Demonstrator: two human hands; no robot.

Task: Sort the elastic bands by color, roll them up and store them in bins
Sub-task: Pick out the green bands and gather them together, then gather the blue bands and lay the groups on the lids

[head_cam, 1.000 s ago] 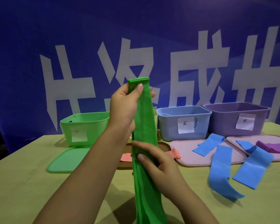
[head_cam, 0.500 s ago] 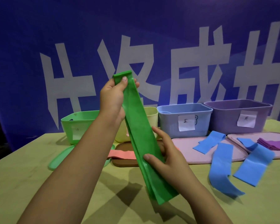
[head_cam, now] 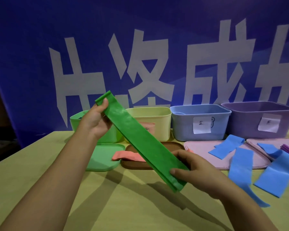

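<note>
While held taut above the table (head_cam: 40, 164), the green elastic band (head_cam: 140, 139) is pinched at its near end by the right hand (head_cam: 195, 172) and at its far end by the left hand (head_cam: 94, 120). Judged thin, light and limp: start rolling from one end, toward the green bin (head_cam: 77, 120).

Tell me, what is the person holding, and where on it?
A folded green band: left hand pinches its upper end, right hand grips its lower end.

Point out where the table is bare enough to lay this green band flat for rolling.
Bare table lies in front of the green lid and brown lid, between the two forearms, under the green band. Left of the green lid is also bare. The right is crowded: blue bands spill off the pink lid.
</note>
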